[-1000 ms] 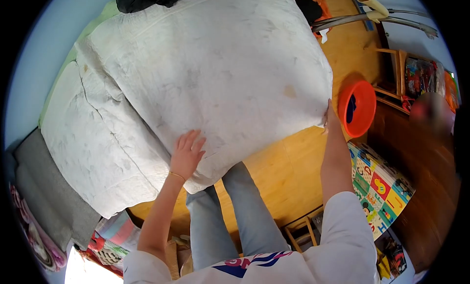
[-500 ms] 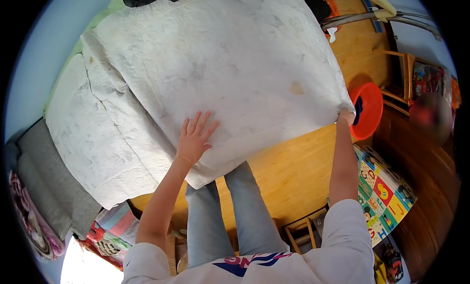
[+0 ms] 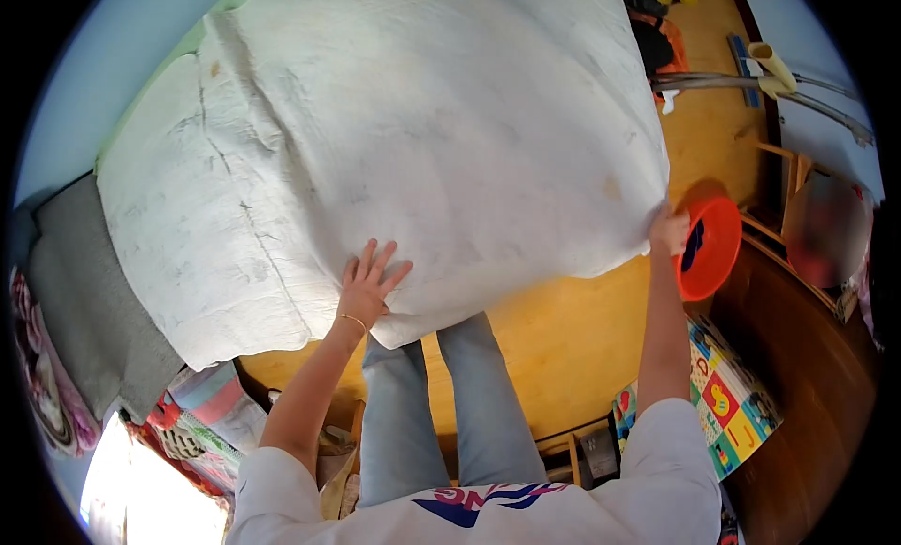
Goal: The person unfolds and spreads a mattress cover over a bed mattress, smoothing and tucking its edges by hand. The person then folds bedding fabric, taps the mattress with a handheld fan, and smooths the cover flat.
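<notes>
A large white quilt (image 3: 469, 141) with grey smudges and a yellowish stain spreads over the bed in front of me. My left hand (image 3: 369, 284) lies on its near part, fingers spread, a thin bracelet at the wrist. At the quilt's right edge my right hand (image 3: 668, 233) is closed round the cloth, and the fingertips are partly hidden. Left of my left hand, a long fold runs through the quilt. An orange-red basin (image 3: 713, 249) with something dark blue in it stands just beyond my right hand.
Grey fabric (image 3: 84, 291) lies at the left side of the bed. A wooden floor (image 3: 563, 329) shows below the quilt. To the right are a colourful alphabet mat (image 3: 732, 404), a wooden chair (image 3: 793, 174) and a metal pole (image 3: 704, 80). A small wooden stool (image 3: 577, 456) stands behind my legs.
The quilt's right edge has lifted and billowed, with my right hand still gripping it. My left hand stays spread on the cloth. The whole view has shifted a little.
</notes>
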